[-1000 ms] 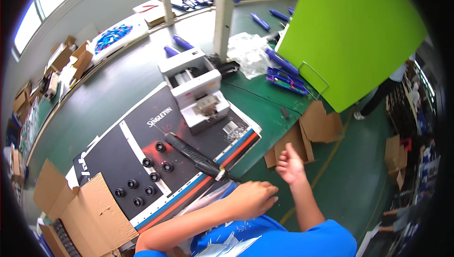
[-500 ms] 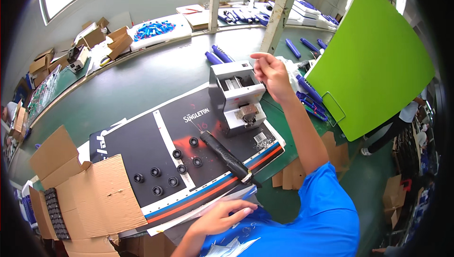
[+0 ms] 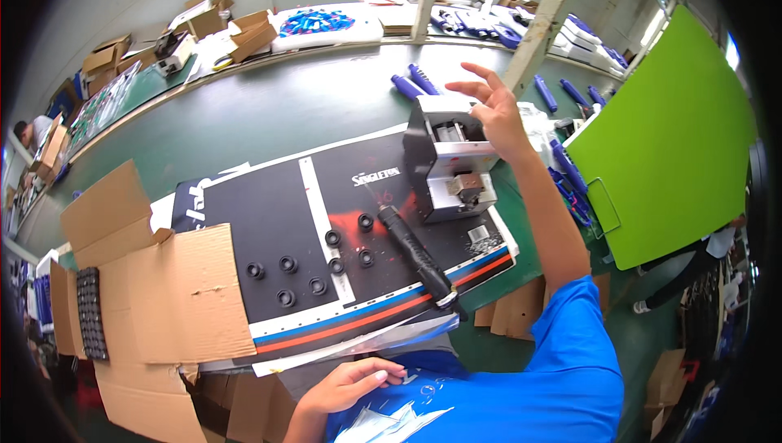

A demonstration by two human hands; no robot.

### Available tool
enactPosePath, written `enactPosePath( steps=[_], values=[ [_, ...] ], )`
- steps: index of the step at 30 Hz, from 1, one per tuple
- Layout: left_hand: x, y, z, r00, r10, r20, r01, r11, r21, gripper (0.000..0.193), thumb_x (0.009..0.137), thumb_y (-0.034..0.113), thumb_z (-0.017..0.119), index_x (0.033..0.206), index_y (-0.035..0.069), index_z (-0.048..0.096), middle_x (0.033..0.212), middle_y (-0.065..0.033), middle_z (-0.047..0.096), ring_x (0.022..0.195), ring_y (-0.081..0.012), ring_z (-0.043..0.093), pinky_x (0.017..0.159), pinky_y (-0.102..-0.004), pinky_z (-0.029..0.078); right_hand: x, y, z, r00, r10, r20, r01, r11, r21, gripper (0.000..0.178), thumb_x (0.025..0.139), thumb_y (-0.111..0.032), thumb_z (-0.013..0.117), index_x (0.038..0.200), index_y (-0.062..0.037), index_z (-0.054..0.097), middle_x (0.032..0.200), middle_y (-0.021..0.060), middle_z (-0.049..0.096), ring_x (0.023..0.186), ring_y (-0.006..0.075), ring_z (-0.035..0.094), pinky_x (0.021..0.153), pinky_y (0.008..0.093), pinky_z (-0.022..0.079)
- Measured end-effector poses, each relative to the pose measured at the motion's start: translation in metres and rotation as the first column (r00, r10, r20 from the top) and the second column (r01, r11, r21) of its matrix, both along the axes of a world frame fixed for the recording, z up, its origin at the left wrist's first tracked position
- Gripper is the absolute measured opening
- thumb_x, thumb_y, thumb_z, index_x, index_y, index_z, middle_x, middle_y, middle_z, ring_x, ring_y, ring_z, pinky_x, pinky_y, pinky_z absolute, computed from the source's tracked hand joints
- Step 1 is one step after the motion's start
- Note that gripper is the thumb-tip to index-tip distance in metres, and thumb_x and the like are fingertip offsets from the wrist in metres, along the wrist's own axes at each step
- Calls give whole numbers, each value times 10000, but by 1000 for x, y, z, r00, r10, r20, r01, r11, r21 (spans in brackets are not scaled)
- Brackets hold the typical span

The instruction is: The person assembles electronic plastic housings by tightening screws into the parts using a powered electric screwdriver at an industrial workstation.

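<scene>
Above the top right of a small grey-and-black bench machine [image 3: 444,150], my right hand [image 3: 498,117] is raised with its fingers apart and nothing in it. My left hand [image 3: 346,386] rests low by my blue shirt, near the table's front edge, fingers loosely stretched and empty. Between the two, a black cylindrical hand tool with a thin tip, like an electric screwdriver [image 3: 415,256], lies slantwise on a dark printed mat [image 3: 244,190]. Several small black ring-shaped parts [image 3: 333,238] stand scattered to its left. A metal block [image 3: 467,187] sits in the machine's lower opening.
An open cardboard box [image 3: 195,292] with rows of black parts [image 3: 91,313] is at the left. Blue-purple cylindrical handles [image 3: 407,86] lie behind the machine. A metal post [image 3: 544,24] rises beyond my right hand, and a large green board [image 3: 668,142] stands at the right.
The fingers of my right hand have spread from a more gathered, pointing pose. My left hand stays low and empty. The whole view has shifted, moving the table scene rightward.
</scene>
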State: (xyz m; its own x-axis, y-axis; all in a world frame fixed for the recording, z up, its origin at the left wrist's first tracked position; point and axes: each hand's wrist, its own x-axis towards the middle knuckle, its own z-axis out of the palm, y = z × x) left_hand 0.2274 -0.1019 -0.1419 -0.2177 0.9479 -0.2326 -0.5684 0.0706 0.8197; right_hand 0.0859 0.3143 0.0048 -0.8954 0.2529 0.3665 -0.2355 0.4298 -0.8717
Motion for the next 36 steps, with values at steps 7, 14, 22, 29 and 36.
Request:
enactPosePath(
  steps=[7, 14, 22, 29, 36],
  values=[
    [-5, 13, 11, 989, 97, -108, -88, 992, 88, 318, 1022, 212, 465, 1223, -1, 592, 1107, -83, 622, 1064, -150, 577, 931, -294, 457, 32, -30, -5, 783, -199, -589, 530, 710, 464, 303, 867, -22, 545, 1166, -10, 588, 1023, 94, 663, 780, 121, 586, 742, 273, 480],
    [0, 2, -15, 997, 73, -10, -73, 992, -101, 271, 977, 257, 585, 910, 1, 646, 833, -28, 614, 757, -74, 594, 704, -239, 490, 154, -148, -93, 895, -411, 174, 342, 883, 322, 383, 817, -186, 726, 1117, 12, 596, 885, 86, 605, 789, 175, 587, 686, 285, 469],
    [-6, 29, -6, 992, -66, -108, 65, 998, -16, 297, 1000, 292, 536, 1035, 7, 608, 913, -26, 572, 808, -79, 560, 729, -252, 489, 184, -141, -102, 875, -211, 436, 298, 944, -141, 389, 774, -68, 742, 1110, 89, 622, 929, 56, 651, 845, 123, 598, 773, 262, 482],
    [-14, 95, 65, 952, 292, -90, -242, 901, 360, 626, 929, 258, 649, 1414, 64, 304, 1226, -80, 494, 924, -95, 574, 745, -257, 524, 243, -113, -75, 952, 124, 280, -83, 985, -154, 549, 701, -255, 768, 1116, 50, 578, 972, 64, 592, 857, 152, 547, 808, 298, 454],
    [-27, 130, 70, 834, 520, 184, -551, 769, 324, 267, 991, 249, 530, 1146, 33, 500, 916, -74, 603, 581, -87, 626, 432, -211, 519, 243, -157, -184, 691, -646, -324, 617, 761, -202, 535, 788, -197, 733, 1207, 36, 495, 1114, 133, 553, 997, 208, 551, 897, 335, 452]
  ],
)
